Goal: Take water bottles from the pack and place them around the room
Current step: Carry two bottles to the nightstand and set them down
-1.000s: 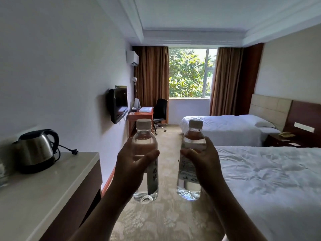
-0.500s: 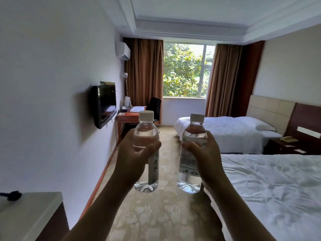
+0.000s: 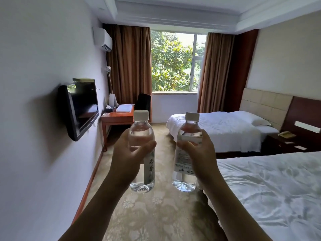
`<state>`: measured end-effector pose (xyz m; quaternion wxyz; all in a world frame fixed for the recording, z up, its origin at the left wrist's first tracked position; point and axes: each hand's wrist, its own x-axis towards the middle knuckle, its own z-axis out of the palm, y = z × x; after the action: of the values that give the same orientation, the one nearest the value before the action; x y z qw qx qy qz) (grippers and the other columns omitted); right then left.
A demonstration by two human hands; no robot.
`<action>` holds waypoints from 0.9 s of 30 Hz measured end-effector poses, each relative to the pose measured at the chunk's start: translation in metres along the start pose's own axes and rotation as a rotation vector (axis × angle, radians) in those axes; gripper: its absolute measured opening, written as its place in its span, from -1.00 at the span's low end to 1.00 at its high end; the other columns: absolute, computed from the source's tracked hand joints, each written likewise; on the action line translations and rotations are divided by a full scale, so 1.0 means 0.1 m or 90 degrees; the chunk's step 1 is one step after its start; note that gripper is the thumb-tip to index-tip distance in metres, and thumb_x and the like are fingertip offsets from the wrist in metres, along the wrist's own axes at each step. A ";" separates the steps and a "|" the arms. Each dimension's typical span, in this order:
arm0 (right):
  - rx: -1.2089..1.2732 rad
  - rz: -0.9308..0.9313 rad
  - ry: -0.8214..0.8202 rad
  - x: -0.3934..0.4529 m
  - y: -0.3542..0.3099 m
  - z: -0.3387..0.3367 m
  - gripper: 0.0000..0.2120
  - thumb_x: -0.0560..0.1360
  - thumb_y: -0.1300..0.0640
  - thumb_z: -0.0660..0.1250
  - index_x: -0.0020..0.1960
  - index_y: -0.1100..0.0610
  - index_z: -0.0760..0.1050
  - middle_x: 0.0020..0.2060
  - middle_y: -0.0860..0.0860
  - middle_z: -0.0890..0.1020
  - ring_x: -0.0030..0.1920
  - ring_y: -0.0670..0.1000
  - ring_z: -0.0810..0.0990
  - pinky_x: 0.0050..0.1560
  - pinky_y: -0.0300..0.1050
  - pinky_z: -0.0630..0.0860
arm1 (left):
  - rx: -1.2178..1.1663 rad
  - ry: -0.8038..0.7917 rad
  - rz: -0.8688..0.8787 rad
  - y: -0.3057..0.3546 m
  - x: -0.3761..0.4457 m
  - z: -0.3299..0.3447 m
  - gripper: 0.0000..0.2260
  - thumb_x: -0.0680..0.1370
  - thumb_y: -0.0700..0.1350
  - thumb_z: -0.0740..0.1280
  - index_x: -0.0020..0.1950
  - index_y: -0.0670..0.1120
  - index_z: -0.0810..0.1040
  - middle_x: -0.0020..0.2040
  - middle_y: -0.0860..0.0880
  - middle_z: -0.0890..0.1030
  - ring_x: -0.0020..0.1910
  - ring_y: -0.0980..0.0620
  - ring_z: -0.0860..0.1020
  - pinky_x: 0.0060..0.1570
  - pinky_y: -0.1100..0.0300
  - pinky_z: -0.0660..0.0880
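Two upright bottles, left bottle (image 3: 141, 150) gripped by left hand (image 3: 129, 160), right bottle (image 3: 187, 153) by right hand (image 3: 202, 155); desk (image 3: 118, 115) ahead-left, nearer left hand.

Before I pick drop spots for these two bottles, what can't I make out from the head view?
- Desk top: its right part is hidden behind the left bottle.
- Nightstand: phone visible, small papers too small to read.
- Right bottle label: print blurred, partly covered by the right hand.
- Left bottle label: mostly behind the left hand.
- Near bed: cut off by the right and bottom edges.
- The pack: out of frame.
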<state>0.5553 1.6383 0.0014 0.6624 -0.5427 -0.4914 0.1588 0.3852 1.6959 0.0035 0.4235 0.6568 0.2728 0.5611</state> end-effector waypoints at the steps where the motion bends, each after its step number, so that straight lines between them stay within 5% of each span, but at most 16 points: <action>1: 0.004 0.001 0.001 0.16 0.14 0.05 -0.47 0.27 -0.05 0.36 0.23 -0.02 0.46 0.04 -0.14 0.58 -0.06 -0.16 0.58 -0.24 -0.42 0.43 | 0.002 0.002 -0.003 -0.14 0.16 0.02 -0.66 0.31 0.08 0.44 0.06 0.12 0.54 -0.04 -0.02 0.67 -0.09 0.11 0.66 -0.30 0.31 0.59; 4: 0.010 0.000 -0.002 0.74 0.57 0.21 -0.44 0.27 -0.05 0.37 0.26 0.03 0.45 0.05 -0.09 0.60 0.00 -0.08 0.59 -0.16 -0.26 0.43 | 0.007 0.013 -0.011 -0.58 0.69 0.12 -0.69 0.31 0.07 0.44 0.03 0.13 0.54 -0.08 -0.01 0.66 -0.13 0.16 0.66 -0.34 0.38 0.55; 11: 0.017 -0.033 -0.040 2.36 1.45 0.61 -0.43 0.28 -0.05 0.37 0.27 0.05 0.43 -0.01 -0.15 0.57 -0.09 -0.23 0.59 -0.25 -0.48 0.47 | 0.042 0.032 -0.003 -1.43 2.16 0.35 -0.73 0.35 0.06 0.39 0.03 0.14 0.54 -0.10 0.13 0.67 -0.10 0.18 0.65 -0.31 0.35 0.55; 21: 0.022 -0.018 -0.064 4.30 2.33 1.47 -0.44 0.27 -0.05 0.38 0.26 0.00 0.42 0.02 -0.07 0.58 -0.04 -0.07 0.62 -0.16 -0.27 0.50 | 0.046 0.036 0.015 -2.46 4.11 0.27 -0.52 0.24 0.22 0.40 0.10 0.06 0.55 -0.11 0.05 0.67 -0.11 0.09 0.66 -0.25 0.30 0.56; 27: 0.018 -0.021 -0.031 5.39 3.03 2.16 -0.45 0.28 -0.03 0.39 0.26 0.03 0.45 0.05 -0.02 0.60 -0.01 -0.01 0.63 -0.06 -0.12 0.59 | 0.020 0.032 0.024 -3.34 5.38 0.04 -0.60 0.24 0.16 0.43 0.05 0.12 0.57 -0.08 0.07 0.67 -0.11 0.13 0.66 -0.27 0.31 0.59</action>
<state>0.7269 2.2704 -0.0212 0.6605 -0.5209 -0.5140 0.1681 0.5475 2.3081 -0.0120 0.3958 0.6541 0.2794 0.5808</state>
